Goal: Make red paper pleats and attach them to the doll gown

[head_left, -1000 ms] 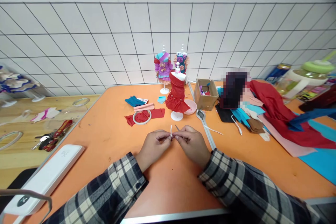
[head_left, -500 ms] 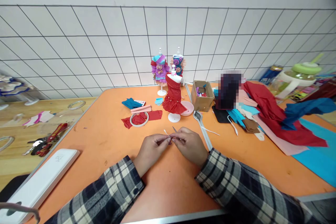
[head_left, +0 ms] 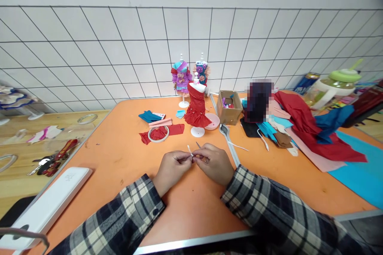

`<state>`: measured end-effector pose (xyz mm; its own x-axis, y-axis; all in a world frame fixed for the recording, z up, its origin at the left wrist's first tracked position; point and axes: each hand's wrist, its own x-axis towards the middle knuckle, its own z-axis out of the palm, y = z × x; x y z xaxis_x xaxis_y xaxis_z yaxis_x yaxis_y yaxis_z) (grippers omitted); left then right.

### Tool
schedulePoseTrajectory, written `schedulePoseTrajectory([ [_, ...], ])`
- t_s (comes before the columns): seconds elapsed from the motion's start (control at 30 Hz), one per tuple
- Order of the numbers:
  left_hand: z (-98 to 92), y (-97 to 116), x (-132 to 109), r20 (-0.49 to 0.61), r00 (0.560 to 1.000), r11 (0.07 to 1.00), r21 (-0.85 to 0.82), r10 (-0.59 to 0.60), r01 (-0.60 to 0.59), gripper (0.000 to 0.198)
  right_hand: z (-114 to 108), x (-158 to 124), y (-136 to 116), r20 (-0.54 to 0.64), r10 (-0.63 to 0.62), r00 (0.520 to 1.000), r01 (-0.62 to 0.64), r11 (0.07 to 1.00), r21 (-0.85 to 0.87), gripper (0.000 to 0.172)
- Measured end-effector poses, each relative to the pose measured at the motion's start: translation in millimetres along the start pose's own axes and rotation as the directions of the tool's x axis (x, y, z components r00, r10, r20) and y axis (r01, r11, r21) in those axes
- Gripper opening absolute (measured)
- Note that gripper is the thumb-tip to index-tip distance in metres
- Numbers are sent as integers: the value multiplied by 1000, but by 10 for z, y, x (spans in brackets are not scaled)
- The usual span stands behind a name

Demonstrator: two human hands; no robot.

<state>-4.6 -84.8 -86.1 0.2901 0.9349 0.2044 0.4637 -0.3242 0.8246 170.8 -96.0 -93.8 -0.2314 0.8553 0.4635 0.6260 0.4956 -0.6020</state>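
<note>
My left hand [head_left: 172,167] and my right hand [head_left: 213,162] meet over the orange table [head_left: 119,159], both pinched on a small white strip [head_left: 189,150] that sticks up between the fingertips. A thin metal tip [head_left: 198,144], perhaps of tweezers or scissors, pokes out above my right hand. Just beyond the hands a small mannequin in a red dress [head_left: 196,107] stands on a white base.
Two more dressed mannequins [head_left: 180,77] stand by the tiled wall. Red fabric with a ring [head_left: 158,133], a cardboard box [head_left: 229,106], piles of red, blue and pink cloth [head_left: 314,131] lie around. A white case [head_left: 50,203] lies at left, keys [head_left: 50,161] beyond it.
The hands stay together, pinching the white strip, whose end has tilted a little. The view has shifted slightly.
</note>
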Motion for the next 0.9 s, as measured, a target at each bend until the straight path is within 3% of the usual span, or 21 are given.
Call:
schedulePoseTrajectory([
  [0.27,23,18,-11,-9,999,996,-73,-48,47,20,-27,-16,-4,-7,-70,998,68,988,-140,17],
  [0.6,15,76,-24,-3,1000,999,-45,-18,18,17,-50,21,-88,9,152,988,-151,976,158,10],
  [0.77,4,60,-23,57,998,998,-57,-7,11,18,-9,45,-60,109,317,942,-335,874,352,9],
  [0.9,-31,58,-9,91,996,998,-58,22,-16,18,-4,69,-66,250,410,877,-479,710,516,10],
])
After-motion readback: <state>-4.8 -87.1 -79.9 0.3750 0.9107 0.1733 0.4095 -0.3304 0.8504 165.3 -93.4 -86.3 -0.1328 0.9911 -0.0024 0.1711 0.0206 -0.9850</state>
